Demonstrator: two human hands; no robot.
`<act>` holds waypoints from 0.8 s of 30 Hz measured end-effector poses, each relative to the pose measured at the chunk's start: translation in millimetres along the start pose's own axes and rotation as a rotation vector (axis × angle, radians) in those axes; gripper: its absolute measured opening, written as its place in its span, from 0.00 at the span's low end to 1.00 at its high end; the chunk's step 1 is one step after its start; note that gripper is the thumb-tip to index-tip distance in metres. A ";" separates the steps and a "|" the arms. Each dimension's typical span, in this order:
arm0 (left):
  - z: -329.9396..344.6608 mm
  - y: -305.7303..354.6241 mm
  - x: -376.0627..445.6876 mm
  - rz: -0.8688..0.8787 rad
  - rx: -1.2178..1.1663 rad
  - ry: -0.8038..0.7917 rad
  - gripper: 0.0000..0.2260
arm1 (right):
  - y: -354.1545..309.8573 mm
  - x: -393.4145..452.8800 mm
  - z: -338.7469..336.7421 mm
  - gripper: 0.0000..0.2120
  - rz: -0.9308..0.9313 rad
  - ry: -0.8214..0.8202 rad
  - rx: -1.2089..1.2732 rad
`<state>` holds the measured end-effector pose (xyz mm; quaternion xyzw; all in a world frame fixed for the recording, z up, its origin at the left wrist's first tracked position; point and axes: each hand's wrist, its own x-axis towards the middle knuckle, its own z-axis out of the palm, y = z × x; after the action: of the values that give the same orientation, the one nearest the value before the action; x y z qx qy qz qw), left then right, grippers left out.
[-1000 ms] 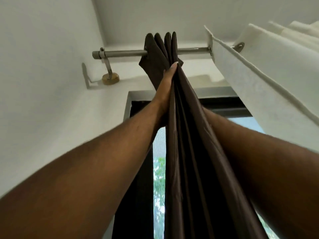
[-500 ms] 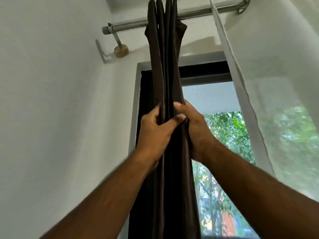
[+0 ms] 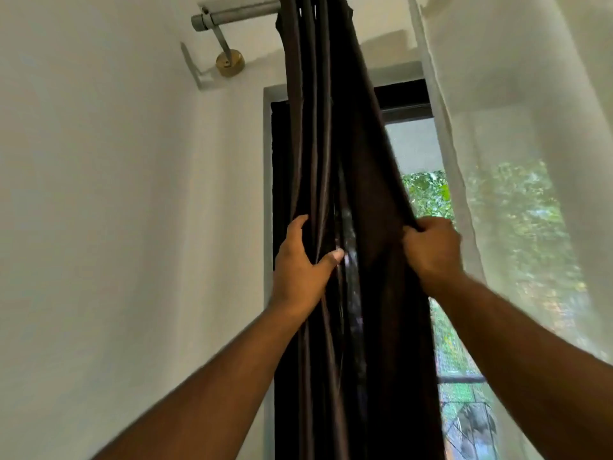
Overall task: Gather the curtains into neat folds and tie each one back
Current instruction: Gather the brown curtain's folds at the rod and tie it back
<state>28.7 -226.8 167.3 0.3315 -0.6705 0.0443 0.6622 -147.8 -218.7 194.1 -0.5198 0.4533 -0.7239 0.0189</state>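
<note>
A dark brown curtain (image 3: 351, 134) hangs in long folds from a metal rod (image 3: 238, 17) at the top of the head view. My left hand (image 3: 300, 263) grips the folds on the curtain's left side, thumb across the front. My right hand (image 3: 431, 249) pinches the curtain's right edge and holds it out to the right, so the cloth spreads between both hands. A sheer white curtain (image 3: 517, 127) hangs at the right, apart from both hands.
A white wall (image 3: 99, 194) fills the left. The rod's bracket with a brass base (image 3: 230, 63) is fixed high on it. Behind the curtains is a dark-framed window (image 3: 418, 154) with green foliage outside.
Both hands have slid down the brown curtain from near the rod. They were together on the gathered folds; now the right hand has drawn the right edge away from the left hand.
</note>
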 end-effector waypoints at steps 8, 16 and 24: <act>-12.6 2.3 -33.9 -0.138 -0.086 -0.058 0.08 | 13.8 -68.5 37.6 0.12 -0.368 -0.266 -0.210; -21.3 31.3 -50.7 -0.289 -0.393 -0.074 0.15 | 6.7 -85.5 44.1 0.27 -0.124 -0.447 0.255; 3.7 -1.7 -71.7 -0.234 -0.069 0.054 0.23 | 32.3 -86.6 45.2 0.23 0.105 -0.603 0.609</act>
<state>19.4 -202.3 100.5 0.3830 -0.6103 -0.0473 0.6918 -87.6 -223.3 110.8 -0.6551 0.2190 -0.6383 0.3397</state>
